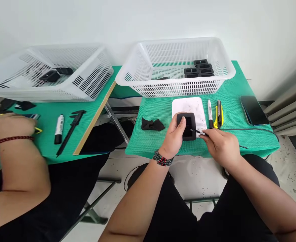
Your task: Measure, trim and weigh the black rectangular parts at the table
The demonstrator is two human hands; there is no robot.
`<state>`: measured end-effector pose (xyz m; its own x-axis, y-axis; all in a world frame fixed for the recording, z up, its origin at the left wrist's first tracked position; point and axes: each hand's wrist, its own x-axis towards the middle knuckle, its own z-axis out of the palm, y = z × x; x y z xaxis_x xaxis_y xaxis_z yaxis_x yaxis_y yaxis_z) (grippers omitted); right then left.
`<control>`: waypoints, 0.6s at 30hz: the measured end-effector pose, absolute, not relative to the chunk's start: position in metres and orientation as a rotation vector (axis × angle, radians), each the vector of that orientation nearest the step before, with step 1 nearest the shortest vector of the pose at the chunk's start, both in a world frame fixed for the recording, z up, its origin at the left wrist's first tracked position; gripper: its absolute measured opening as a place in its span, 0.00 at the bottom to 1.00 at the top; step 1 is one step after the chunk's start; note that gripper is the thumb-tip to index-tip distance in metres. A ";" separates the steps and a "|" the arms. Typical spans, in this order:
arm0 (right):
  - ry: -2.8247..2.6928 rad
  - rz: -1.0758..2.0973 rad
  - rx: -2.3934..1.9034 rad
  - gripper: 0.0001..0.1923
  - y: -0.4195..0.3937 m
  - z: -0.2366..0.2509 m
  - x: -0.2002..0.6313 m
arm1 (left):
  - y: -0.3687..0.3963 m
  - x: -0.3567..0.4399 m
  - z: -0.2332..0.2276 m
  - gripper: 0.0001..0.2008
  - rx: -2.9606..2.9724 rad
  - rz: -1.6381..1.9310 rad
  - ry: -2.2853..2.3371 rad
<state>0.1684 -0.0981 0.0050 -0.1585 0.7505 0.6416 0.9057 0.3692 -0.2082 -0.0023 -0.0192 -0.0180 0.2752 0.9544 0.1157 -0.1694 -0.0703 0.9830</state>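
Currently a small black frame (187,126) is gripped in the left hand (174,137), fingers wrapped round its left edge, above the near edge of the green table (238,111) and in front of a white tray (188,104). A thin tool (197,131) is pinched in the closed fingers of the right hand (221,144), its tip at the frame's opening. The frame is judged light, rigid and smooth, best taken by its outer rim. More frames (200,67) lie in the white basket (138,72).

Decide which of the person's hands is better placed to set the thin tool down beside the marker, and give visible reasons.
Right. The right hand already pinches the thin tool and sits just below the marker; the left hand is occupied gripping the black frame part.
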 end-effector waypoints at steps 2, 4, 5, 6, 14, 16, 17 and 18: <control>-1.943 -0.274 -1.443 0.16 -0.098 0.004 0.168 | -0.019 -0.002 -0.019 0.24 1.292 1.172 0.845; -1.926 -0.257 -1.462 0.15 -0.098 0.002 0.168 | -0.019 0.000 -0.020 0.24 1.280 1.203 0.852; -1.919 -0.251 -1.469 0.15 -0.098 0.001 0.168 | -0.020 0.000 -0.021 0.24 1.263 1.216 0.858; -1.911 -0.248 -1.471 0.14 -0.097 0.001 0.167 | -0.021 0.001 -0.021 0.25 1.243 1.226 0.867; -1.914 -0.173 -1.404 0.14 -0.096 -0.001 0.165 | -0.026 0.001 -0.017 0.26 1.179 1.279 0.941; -1.941 -0.155 -1.396 0.15 -0.097 0.001 0.165 | -0.021 0.000 -0.015 0.26 1.164 1.246 0.882; -1.960 -0.147 -1.397 0.15 -0.098 0.002 0.165 | -0.019 0.000 -0.014 0.25 1.157 1.240 0.859; -1.975 -0.138 -1.400 0.16 -0.099 0.002 0.165 | -0.016 -0.001 -0.014 0.25 1.154 1.247 0.844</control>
<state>0.1652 -0.0985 0.0023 -0.1690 0.7871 0.5932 0.8622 0.4097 -0.2979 -0.0006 -0.0164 -0.0139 0.1678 0.9801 0.1063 -0.2653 -0.0589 0.9624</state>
